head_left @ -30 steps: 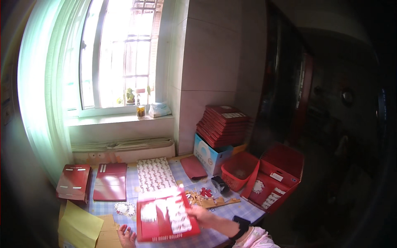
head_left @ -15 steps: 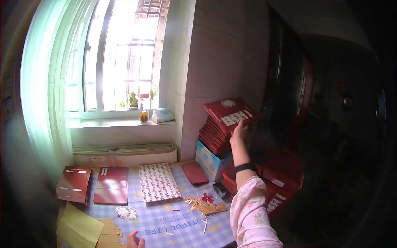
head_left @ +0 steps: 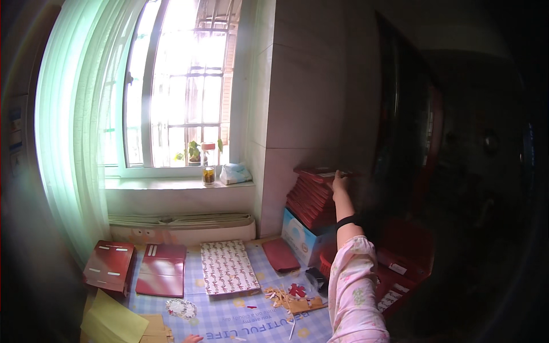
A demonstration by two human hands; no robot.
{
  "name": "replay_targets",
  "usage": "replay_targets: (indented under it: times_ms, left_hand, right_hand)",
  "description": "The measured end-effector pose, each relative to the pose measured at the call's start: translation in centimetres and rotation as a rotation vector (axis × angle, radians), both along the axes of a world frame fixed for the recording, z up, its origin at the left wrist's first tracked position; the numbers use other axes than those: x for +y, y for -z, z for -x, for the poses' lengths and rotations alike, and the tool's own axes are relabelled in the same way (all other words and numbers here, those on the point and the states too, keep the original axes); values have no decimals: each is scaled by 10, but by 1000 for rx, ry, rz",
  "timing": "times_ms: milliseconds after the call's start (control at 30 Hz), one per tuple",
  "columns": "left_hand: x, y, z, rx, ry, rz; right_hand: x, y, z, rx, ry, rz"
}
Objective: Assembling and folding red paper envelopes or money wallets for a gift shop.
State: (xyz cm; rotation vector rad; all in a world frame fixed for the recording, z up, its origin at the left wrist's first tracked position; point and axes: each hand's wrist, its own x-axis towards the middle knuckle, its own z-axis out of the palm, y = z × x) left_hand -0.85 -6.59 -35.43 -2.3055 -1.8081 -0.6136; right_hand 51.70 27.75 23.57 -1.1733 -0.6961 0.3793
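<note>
At the far right, my right arm reaches out to a tall stack of dark red folders (head_left: 309, 201). My right hand (head_left: 339, 183) has its fingers closed on the near right edge of the top red folder (head_left: 320, 171), which lies nearly flat on the pile. The stack stands on a blue and white box (head_left: 298, 235). Only some fingers of my left hand (head_left: 193, 339) show at the lower edge, stretched out over the tablecloth and holding nothing visible. Nearest to it are a small white lacy heap (head_left: 181, 308) and a brown cardboard piece (head_left: 157, 328).
On the checked tablecloth (head_left: 220, 311) lie red folders (head_left: 162, 271), a patterned white board (head_left: 230, 267), a yellow sheet (head_left: 114, 320) and paper strips (head_left: 280, 297). Red baskets (head_left: 407, 243) stand at the right. A window sill (head_left: 143, 183) holds a jar (head_left: 209, 176).
The top red folder, tilted up before, now lies flatter on the stack under my right hand. The whole view has shifted, and less of my left hand shows.
</note>
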Motion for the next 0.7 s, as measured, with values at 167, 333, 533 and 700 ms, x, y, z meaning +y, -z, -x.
replay_targets:
  times_ms: [167, 333, 533, 700]
  left_hand:
    - [-2, -16, -9, 20, 51, -2]
    - [-14, -50, -10, 47, 37, 10]
    - [-14, -87, -12, 38, 40, 19]
    - [-20, -146, -19, -485, 137, 109]
  right_hand:
    - [4, 11, -46, -599, 704, 337]
    - [-23, -1, -9, -521, 471, 556]
    - [-37, 11, -1, -348, 433, 488]
    - [-65, 7, 26, -318, 460, 442]
